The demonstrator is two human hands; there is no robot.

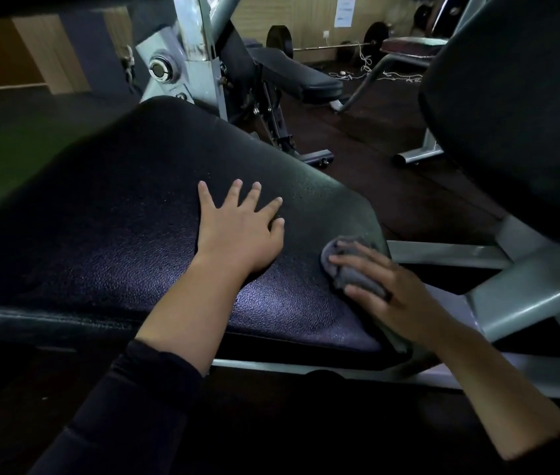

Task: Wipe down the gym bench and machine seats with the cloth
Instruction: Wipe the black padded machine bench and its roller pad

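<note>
A wide black padded machine seat (pixel 127 217) fills the middle of the view. My left hand (pixel 237 231) lies flat on it with the fingers spread. A bunched grey cloth (pixel 350 272) sits on the seat's right front corner. My right hand (pixel 384 289) grips the cloth from above and presses it onto the pad, with the fingers curled over it. Part of the cloth is hidden under that hand.
A black backrest pad (pixel 518 108) rises at the right on a grey steel frame (pixel 528 289). Behind the seat stand a grey machine upright (pixel 193 63) and another black bench (pixel 292 73). A barbell with plates (pixel 280 39) lies by the far wall. The floor is dark.
</note>
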